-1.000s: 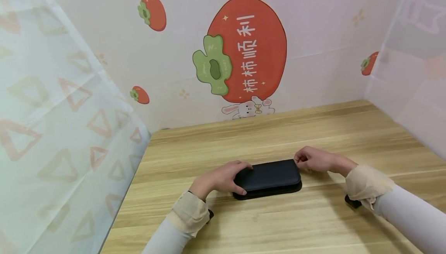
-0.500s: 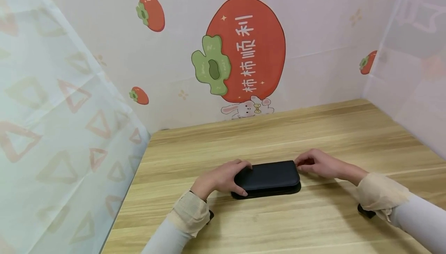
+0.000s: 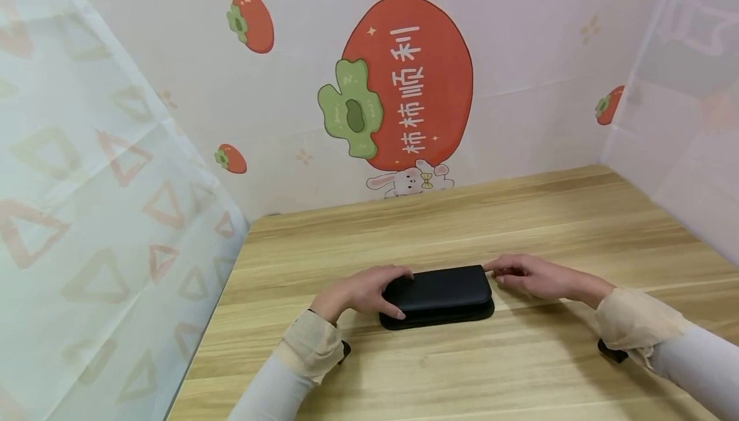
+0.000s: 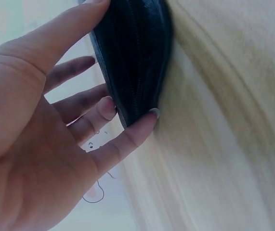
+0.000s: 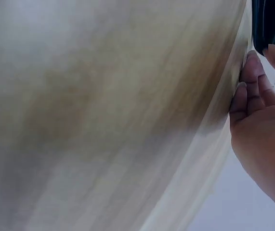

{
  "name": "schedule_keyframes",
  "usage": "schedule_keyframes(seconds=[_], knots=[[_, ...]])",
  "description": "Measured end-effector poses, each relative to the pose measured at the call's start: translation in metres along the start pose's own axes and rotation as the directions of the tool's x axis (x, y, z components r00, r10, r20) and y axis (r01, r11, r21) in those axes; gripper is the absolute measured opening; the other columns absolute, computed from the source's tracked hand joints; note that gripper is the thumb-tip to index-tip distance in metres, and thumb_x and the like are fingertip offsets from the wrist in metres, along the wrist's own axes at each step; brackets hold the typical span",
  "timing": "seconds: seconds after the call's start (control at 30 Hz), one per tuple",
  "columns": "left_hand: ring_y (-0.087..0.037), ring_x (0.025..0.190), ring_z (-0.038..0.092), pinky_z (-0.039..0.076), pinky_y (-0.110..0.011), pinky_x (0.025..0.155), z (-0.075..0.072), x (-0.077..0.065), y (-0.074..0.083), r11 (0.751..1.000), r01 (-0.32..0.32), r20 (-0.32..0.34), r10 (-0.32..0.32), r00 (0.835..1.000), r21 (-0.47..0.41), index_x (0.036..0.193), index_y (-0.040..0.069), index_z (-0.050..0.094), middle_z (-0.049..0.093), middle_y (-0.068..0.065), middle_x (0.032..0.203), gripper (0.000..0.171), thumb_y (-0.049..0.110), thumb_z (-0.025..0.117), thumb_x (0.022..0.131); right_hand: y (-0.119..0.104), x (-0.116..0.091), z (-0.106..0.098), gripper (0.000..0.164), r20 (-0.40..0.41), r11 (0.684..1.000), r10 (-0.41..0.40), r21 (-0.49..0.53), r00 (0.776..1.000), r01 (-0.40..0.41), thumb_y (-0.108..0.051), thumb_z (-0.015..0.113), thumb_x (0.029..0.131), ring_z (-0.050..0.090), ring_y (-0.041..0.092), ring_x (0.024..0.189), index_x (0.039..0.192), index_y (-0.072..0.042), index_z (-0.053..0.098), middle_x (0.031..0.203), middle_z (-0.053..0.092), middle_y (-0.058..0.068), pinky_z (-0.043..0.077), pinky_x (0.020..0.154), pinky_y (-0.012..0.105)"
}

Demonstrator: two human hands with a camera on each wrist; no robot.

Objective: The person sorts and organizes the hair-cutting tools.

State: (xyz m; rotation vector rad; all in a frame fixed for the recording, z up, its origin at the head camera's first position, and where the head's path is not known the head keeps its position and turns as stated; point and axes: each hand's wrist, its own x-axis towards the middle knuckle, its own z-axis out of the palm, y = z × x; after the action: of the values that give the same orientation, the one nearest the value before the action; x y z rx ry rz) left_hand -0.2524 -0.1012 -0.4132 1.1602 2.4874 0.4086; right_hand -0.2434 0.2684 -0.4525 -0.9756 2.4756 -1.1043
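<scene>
A flat, long black zip case (image 3: 444, 289) lies on the wooden table, its longer sides running left to right. My left hand (image 3: 360, 289) grips its left end, with the thumb at the near edge and fingers over the far side. A zip seam along the case (image 4: 132, 53) shows in the left wrist view, where one fingertip rests against its end. At the case's far right corner is my right hand (image 3: 534, 276), one extended finger touching that corner and the other fingers loosely bent below. The right wrist view catches only a dark end of the case (image 5: 271, 21).
The wood-grain table (image 3: 439, 376) meets a pale back wall sheet (image 3: 288, 87) printed with red persimmons. Patterned cloth sheets also hang at the left (image 3: 104, 215) and right (image 3: 687, 119) sides. Dark wrist devices (image 3: 612, 350) sit under both cuffs.
The case and left hand have shifted slightly left. My right hand has come a little nearer and turned, its forearm moving right; a finger now stretches out to the corner.
</scene>
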Motion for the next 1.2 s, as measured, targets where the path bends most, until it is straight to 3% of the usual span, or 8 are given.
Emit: schedule_keyframes(seconds=[0.13, 0.3, 0.43, 0.57, 0.7, 0.9, 1.1, 1.2], knots=[[-0.01, 0.122, 0.04, 0.034, -0.032, 0.1, -0.002, 0.0, -0.003, 1.0, -0.013, 0.02, 0.013, 1.0, 0.003, 0.138, 0.016, 0.039, 0.043, 0.002, 0.135, 0.072, 0.045, 0.069, 0.079, 0.001, 0.007, 0.0, 0.03, -0.005, 0.998, 0.048, 0.036, 0.999, -0.047, -0.017, 0.051, 0.095, 0.055, 0.021, 0.102, 0.124, -0.014, 0.058, 0.118, 0.059, 0.003, 0.044, 0.08, 0.025], [-0.01, 0.121, 0.04, 0.034, -0.032, 0.1, -0.003, 0.001, -0.005, 1.0, -0.012, 0.026, 0.012, 1.0, -0.011, 0.138, 0.016, 0.039, 0.043, 0.003, 0.136, 0.071, 0.047, 0.067, 0.081, 0.001, 0.018, 0.005, 0.018, -0.086, 0.988, 0.132, 0.095, 0.988, -0.124, -0.015, 0.058, 0.091, 0.054, 0.016, 0.082, 0.107, -0.013, 0.067, 0.101, 0.064, 0.002, 0.044, 0.068, 0.025], [-0.011, 0.12, 0.04, 0.034, -0.032, 0.099, -0.004, 0.001, -0.006, 0.998, -0.017, 0.037, 0.019, 0.999, -0.058, 0.139, 0.016, 0.039, 0.042, 0.003, 0.136, 0.069, 0.046, 0.065, 0.082, 0.0, 0.023, 0.009, 0.012, -0.152, 0.984, 0.143, 0.124, 0.978, -0.125, -0.01, 0.061, 0.088, 0.053, 0.014, 0.076, 0.097, -0.01, 0.069, 0.092, 0.066, 0.003, 0.044, 0.064, 0.024], [-0.011, 0.109, 0.045, 0.038, -0.03, 0.093, -0.005, -0.002, -0.008, 0.993, -0.015, 0.054, 0.022, 0.998, -0.113, 0.139, 0.016, 0.039, 0.043, 0.003, 0.134, 0.067, 0.044, 0.065, 0.084, 0.001, 0.025, 0.012, 0.011, -0.191, 0.987, 0.132, 0.111, 0.973, -0.112, -0.008, 0.063, 0.086, 0.053, 0.013, 0.073, 0.094, -0.008, 0.07, 0.088, 0.067, 0.003, 0.044, 0.062, 0.023], [-0.012, 0.094, 0.048, 0.039, -0.028, 0.087, -0.006, -0.002, -0.009, 0.99, -0.013, 0.059, 0.022, 0.998, -0.141, 0.139, 0.017, 0.039, 0.044, 0.004, 0.131, 0.067, 0.044, 0.065, 0.083, 0.0, 0.026, 0.013, 0.009, -0.198, 0.986, 0.147, 0.107, 0.969, -0.128, -0.007, 0.063, 0.086, 0.052, 0.013, 0.072, 0.092, -0.008, 0.07, 0.085, 0.066, 0.003, 0.044, 0.063, 0.023], [-0.011, 0.091, 0.051, 0.041, -0.027, 0.086, -0.005, -0.002, -0.011, 0.989, -0.007, 0.053, 0.015, 0.998, -0.148, 0.139, 0.017, 0.039, 0.045, 0.002, 0.13, 0.068, 0.044, 0.066, 0.083, -0.004, 0.03, 0.014, 0.005, -0.19, 0.984, 0.166, 0.099, 0.968, -0.15, -0.004, 0.064, 0.084, 0.05, 0.011, 0.068, 0.085, -0.006, 0.068, 0.077, 0.063, 0.001, 0.042, 0.062, 0.023], [-0.012, 0.081, 0.049, 0.04, -0.026, 0.077, -0.005, -0.001, -0.009, 0.99, 0.006, 0.053, 0.001, 0.999, -0.141, 0.138, 0.018, 0.04, 0.049, 0.002, 0.111, 0.068, 0.044, 0.067, 0.081, -0.005, 0.032, 0.014, 0.005, -0.165, 0.979, 0.184, 0.118, 0.969, -0.166, -0.002, 0.062, 0.085, 0.048, 0.01, 0.06, 0.083, -0.004, 0.066, 0.07, 0.059, 0.001, 0.04, 0.056, 0.023], [-0.011, 0.089, 0.049, 0.04, -0.027, 0.082, -0.005, 0.0, -0.007, 0.995, 0.013, 0.047, -0.008, 0.999, -0.102, 0.137, 0.018, 0.041, 0.049, 0.005, 0.114, 0.07, 0.046, 0.069, 0.079, -0.005, 0.032, 0.013, 0.006, -0.134, 0.972, 0.209, 0.134, 0.969, -0.191, -0.001, 0.059, 0.086, 0.048, 0.011, 0.058, 0.083, -0.003, 0.064, 0.069, 0.057, 0.004, 0.04, 0.052, 0.023]])
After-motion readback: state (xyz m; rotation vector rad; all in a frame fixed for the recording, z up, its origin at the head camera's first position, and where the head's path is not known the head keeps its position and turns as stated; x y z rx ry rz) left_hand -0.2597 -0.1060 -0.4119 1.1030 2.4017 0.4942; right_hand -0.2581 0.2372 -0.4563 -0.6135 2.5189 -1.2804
